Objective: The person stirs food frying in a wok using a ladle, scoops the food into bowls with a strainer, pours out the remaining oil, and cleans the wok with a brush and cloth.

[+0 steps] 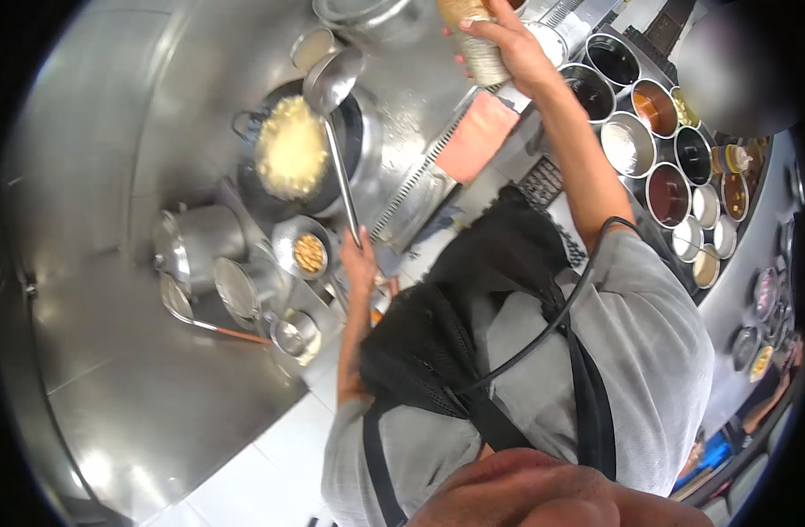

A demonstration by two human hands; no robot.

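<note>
The left hand (359,261) was wrapped around a shiny, long-handled metal ladle (340,167), its round bowl by the wok (354,145) of pale-yellow food (292,149); the right hand (518,51) gripped an amber-and-whitish container (481,63).

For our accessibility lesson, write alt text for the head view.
A person's left hand holds a long ladle at a wok of pale yellow, frothy-looking food; the right hand grips a container near clustered round pots.

No readable text or labels
</note>
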